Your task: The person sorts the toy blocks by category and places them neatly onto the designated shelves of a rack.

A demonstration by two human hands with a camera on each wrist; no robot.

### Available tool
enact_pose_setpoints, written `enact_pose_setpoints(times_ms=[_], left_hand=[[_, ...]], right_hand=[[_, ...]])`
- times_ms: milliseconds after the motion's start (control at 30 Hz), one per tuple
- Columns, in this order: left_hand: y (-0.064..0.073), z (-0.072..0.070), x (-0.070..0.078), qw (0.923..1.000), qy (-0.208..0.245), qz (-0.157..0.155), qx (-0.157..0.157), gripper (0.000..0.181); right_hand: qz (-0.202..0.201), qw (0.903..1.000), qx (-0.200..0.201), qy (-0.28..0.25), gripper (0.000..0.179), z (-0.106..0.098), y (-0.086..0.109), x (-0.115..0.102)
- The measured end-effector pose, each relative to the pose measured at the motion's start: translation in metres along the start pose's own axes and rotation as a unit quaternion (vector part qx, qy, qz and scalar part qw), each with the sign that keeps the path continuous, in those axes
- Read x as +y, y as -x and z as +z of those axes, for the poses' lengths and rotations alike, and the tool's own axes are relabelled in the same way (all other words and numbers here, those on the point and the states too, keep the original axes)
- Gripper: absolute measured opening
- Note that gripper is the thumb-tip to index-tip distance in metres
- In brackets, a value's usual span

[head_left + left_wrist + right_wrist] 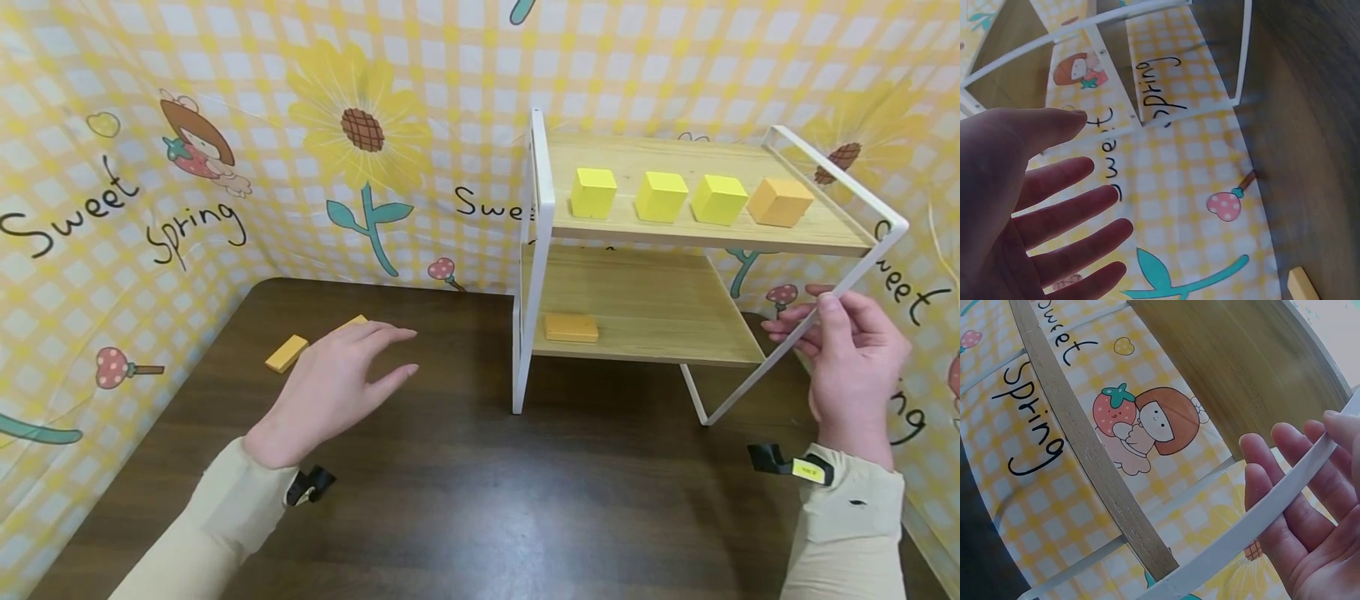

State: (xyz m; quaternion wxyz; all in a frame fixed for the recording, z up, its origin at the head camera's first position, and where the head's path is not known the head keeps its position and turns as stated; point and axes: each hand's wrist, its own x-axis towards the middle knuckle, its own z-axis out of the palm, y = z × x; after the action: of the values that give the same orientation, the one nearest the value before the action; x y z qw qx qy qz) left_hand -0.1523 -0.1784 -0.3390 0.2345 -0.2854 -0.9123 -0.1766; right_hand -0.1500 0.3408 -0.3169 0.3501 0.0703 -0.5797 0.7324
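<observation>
My right hand holds the white side bar of a two-tier shelf, the thumb on the near side and the fingers behind. Three yellow cubes and an orange block stand in a row along the top board's front. One flat orange block lies on the lower board, at its left end. Over the table's left part, my left hand is empty, with thumb and fingers spread apart. Beside it lies a small orange block; another orange block is partly hidden behind the hand.
The dark brown table carries the shelf on its right half. Yellow checked cloth printed with flowers and words encloses the table at the back and both sides. A white leg frame reaches the tabletop under the shelf's right end.
</observation>
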Motion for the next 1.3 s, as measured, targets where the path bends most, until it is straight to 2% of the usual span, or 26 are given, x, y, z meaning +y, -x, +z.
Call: enact_pose_setpoints(times_ms=[633, 900, 1300], left_hand=[[0.005, 0.009, -0.041, 0.9956, 0.02, -0.079, -0.046, 0.047], [0.005, 0.015, -0.061, 0.9863, 0.022, -0.138, -0.086, 0.052], [0.001, 0.028, -0.089, 0.9738, 0.055, -0.179, -0.13, 0.059]], right_hand=[[-0.008, 0.9998, 0.002, -0.019, 0.035, 0.001, -0.001, 0.001], [-0.009, 0.9997, -0.003, -0.022, 0.035, 0.0, -0.001, 0.002], [-0.014, 0.9999, 0.003, -0.004, 0.033, -0.002, -0.001, 0.003]])
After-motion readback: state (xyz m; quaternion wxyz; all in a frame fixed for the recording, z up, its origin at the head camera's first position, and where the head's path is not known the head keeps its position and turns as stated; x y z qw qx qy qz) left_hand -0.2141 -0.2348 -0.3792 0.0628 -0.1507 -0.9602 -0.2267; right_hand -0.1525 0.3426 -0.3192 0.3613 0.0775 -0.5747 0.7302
